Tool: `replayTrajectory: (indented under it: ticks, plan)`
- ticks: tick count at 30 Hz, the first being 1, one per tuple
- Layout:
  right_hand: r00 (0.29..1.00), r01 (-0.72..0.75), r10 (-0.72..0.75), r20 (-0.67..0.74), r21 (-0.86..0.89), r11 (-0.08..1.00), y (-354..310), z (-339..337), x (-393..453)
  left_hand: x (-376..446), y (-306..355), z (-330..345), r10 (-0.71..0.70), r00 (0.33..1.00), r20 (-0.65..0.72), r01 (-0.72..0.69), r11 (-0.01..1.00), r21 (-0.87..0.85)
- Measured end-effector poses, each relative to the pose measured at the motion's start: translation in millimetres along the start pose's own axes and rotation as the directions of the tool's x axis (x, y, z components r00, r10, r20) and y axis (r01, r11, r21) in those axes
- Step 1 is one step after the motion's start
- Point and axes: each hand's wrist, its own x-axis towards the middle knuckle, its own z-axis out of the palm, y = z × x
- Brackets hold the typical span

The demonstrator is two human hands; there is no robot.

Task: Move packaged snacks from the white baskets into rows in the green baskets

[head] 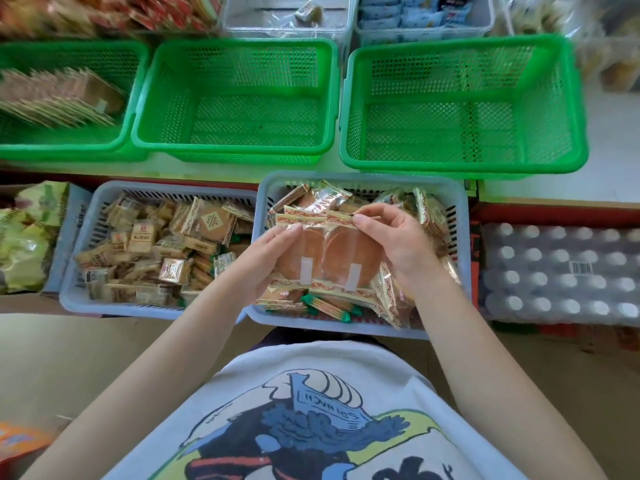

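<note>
1. Left hand (pixel 273 258) grips one clear-wrapped round wafer pack (pixel 298 258); fingers curled round its left edge, thumb on the top seal.
2. Right hand (pixel 398 247) holds a second wafer pack (pixel 349 261) just beside the first; thumb and forefinger pinch its patterned top seal, other fingers curled behind.
3. Both packs are held side by side, edges touching, above the right white basket (pixel 460 271), which is heaped with more of the same wafers and a few green-ended packets (pixel 329 308).
4. Left white basket (pixel 79 258) sits touching the right one; full of small square tan snack packets (pixel 152 251), jumbled.
5. Pale bench (pixel 616 161) beyond carries three green baskets in a row. Middle green basket (pixel 235 147) and right green basket (pixel 464 164) show bare mesh floors; left green basket (pixel 52 147) holds flat packs standing in a leaning row.
6. Behind them: clear bins (pixel 426 32), one with blue packets, and red-wrapped goods at far left, blurred.
7. Right of the white baskets, a shrink-wrapped case of bottles (pixel 561 275). Far left, yellow-green bags (pixel 24 244).
8. Floor (pixel 86 358) below is tan. Person wears a white printed shirt (pixel 311 410).
</note>
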Motion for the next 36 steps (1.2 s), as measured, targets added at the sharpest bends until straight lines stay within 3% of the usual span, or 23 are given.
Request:
replayTrajectory:
  ticks: [3, 8, 11, 13, 16, 23, 27, 30, 34, 36]
  plan:
    - [0.986, 0.059, -0.062, -0.158, -0.024, 0.998, -6.0, 29.5, 3.7, -4.3, 10.4, 13.4, 0.026, 0.999, 0.036, -0.026, 0.999, 0.021]
    - [0.965, 0.162, -0.224, -0.139, -0.358, 0.920, -3.5, 55.2, 5.3, 0.4, 13.6, 17.7, 0.011, 0.999, 0.051, -0.011, 1.000, 0.015]
    - [0.978, 0.105, -0.137, -0.157, -0.198, 0.975, -12.6, 47.0, 1.3, -1.5, 19.8, 6.5, 0.041, 0.999, 0.017, -0.038, 0.991, -0.125]
    - [0.998, 0.037, -0.042, -0.047, -0.090, 0.995, -12.3, 42.8, -2.3, 0.0, 24.3, 2.0, 0.061, 0.997, -0.048, -0.070, 0.979, -0.193]
    - [0.990, -0.040, 0.054, 0.133, -0.102, 0.994, -3.2, 54.4, -5.0, 6.4, 30.7, 7.1, 0.105, 0.991, -0.086, -0.112, 0.990, -0.085]
    - [0.993, -0.082, 0.087, 0.084, -0.063, 0.995, -6.8, 95.7, 15.5, 16.3, 50.5, -25.2, 0.137, 0.977, -0.163, -0.126, 0.989, 0.075]
    - [0.983, -0.104, 0.121, 0.134, -0.125, 0.987, -14.7, 143.5, 38.6, 13.6, 50.1, -77.7, 0.047, 0.987, -0.156, -0.049, 0.999, -0.012]
    - [0.981, -0.149, 0.167, 0.101, -0.165, 0.975, -18.6, 192.1, 68.5, 12.4, 54.9, -149.4, 0.073, 0.971, -0.230, -0.054, 0.995, 0.086]
    - [0.987, -0.160, 0.160, -0.017, -0.203, 0.966, -31.1, 277.7, 129.5, 24.2, 53.2, -305.7, 0.334, 0.804, -0.491, -0.115, 0.899, 0.423]
    - [0.987, -0.160, 0.158, -0.026, -0.229, 0.960, -40.0, 330.9, 168.0, 32.8, 52.3, -385.7, 0.408, 0.718, -0.564, -0.073, 0.850, 0.522]
